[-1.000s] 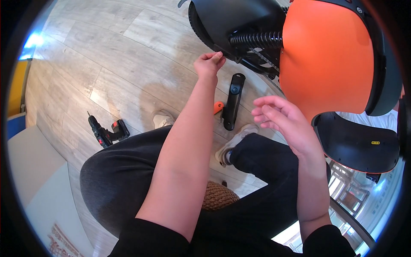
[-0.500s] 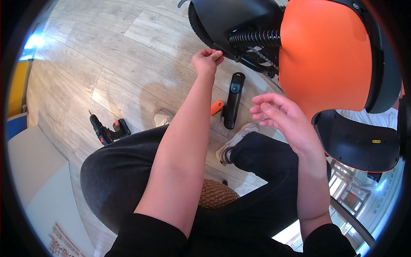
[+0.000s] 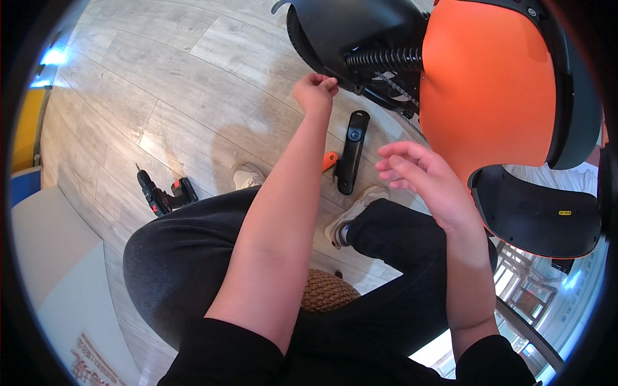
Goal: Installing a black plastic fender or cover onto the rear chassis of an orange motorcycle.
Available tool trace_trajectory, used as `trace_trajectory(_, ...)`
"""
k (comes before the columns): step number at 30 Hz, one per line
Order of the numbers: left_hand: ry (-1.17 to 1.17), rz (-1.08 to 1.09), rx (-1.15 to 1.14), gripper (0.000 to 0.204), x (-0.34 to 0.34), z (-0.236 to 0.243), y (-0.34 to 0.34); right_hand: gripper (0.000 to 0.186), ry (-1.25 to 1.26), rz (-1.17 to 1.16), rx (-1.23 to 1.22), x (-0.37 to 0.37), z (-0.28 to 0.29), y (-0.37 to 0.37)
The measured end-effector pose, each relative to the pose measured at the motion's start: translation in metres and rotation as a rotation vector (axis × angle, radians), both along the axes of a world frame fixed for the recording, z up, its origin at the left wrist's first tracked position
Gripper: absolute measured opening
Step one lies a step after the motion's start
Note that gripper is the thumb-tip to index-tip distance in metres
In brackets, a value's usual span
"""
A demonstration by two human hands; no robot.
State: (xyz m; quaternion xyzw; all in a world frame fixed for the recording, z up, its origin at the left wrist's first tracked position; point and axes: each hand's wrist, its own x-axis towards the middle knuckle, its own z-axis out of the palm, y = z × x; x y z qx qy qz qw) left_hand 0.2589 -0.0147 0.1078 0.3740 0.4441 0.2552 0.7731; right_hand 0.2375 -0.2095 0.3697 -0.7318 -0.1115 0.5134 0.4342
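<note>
Up at the lower edge of the black mudguard (image 3: 364, 29) of an orange and black two-wheeled vehicle, my left hand (image 3: 313, 95) is closed with thumb and fingers pinched; what is between them is too small to make out. Beside the mudguard are a coiled black shock absorber (image 3: 386, 61) and a chain (image 3: 399, 89). My right hand (image 3: 418, 170) hovers open, fingers loosely curved, nearest the orange body panel (image 3: 489, 83). Between my hands on the floor lie a long black metal part (image 3: 351, 154) and a small orange piece (image 3: 329, 161), partly hidden by my left arm.
A black cordless drill (image 3: 164, 193) lies on the wooden floor (image 3: 174, 77) by my left knee. A black panel with orange edging (image 3: 534, 225) is at the right. A pale board (image 3: 58, 257) stands at the left. My shoes and a woven brown seat (image 3: 328, 289) show below.
My right hand has shifted slightly up and left. My left hand stays pinched at the mudguard's edge, with only a slight movement of the fingers.
</note>
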Motion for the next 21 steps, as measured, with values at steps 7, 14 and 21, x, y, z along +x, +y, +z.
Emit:
trace_trajectory(7,-0.138,-0.015,-0.127,0.010,-0.010,-0.003,-0.004,0.032,-0.007,0.012,-0.020,0.000,0.001,0.003)
trace_trajectory(14,-0.213,-0.006,-0.176,0.011,-0.016,-0.010,-0.005,0.032,-0.008,0.020,-0.004,-0.001,0.003,0.004)
trace_trajectory(21,-0.224,0.008,-0.207,0.011,-0.016,-0.003,-0.008,0.032,-0.005,0.014,0.015,0.000,0.003,0.002)
